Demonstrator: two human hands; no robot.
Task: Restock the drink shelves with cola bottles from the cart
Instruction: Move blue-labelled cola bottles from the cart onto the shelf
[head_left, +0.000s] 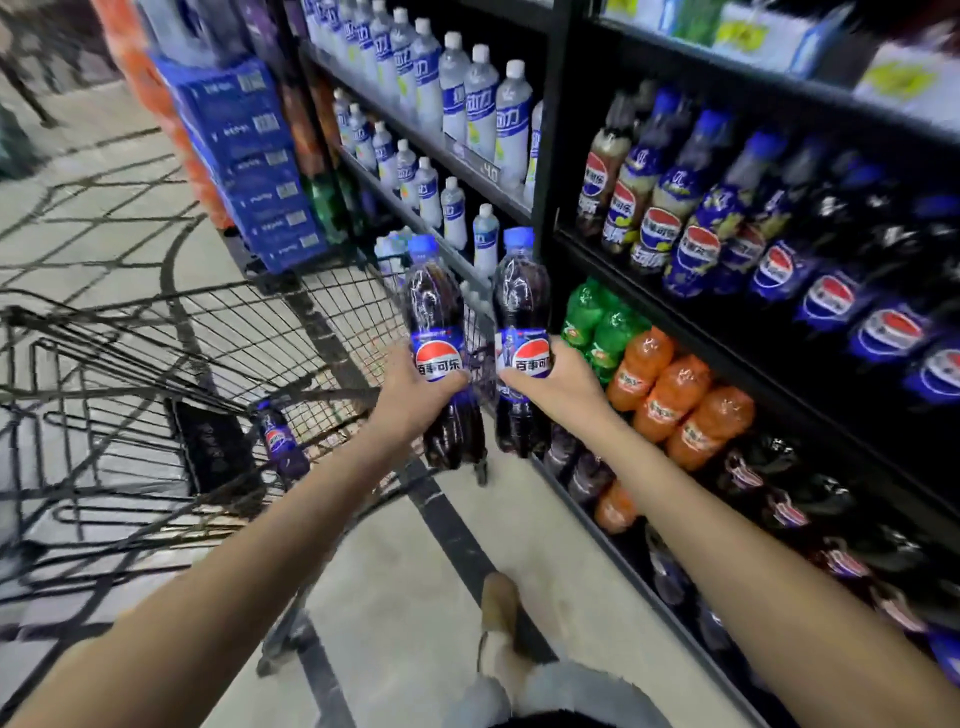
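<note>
Your arms stretch out mid-frame, left hand (415, 397) gripping one Pepsi cola bottle (439, 327) and right hand (561, 382) gripping a second Pepsi bottle (522, 306), both up by the cart (156, 338) at left, so next you likely swing right and stand them upright in the Pepsi row (774, 270) on the shelf (675, 323).

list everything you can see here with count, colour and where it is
held cola bottles: two, dark with blue caps, one in each hand
cart cola bottle: one, dark with blue label, inside the cart
cart: one, black wire, left
shelved cola bottles: many, dark and blue, middle right shelf
pale bottles: many, white caps, upper left shelves
green bottles: at least two, green, lower shelf
orange bottles: several, orange, beside the green ones
blue cases: a stack, blue, beyond the cart
left hand: grips one bottle
right hand: grips the other
</note>
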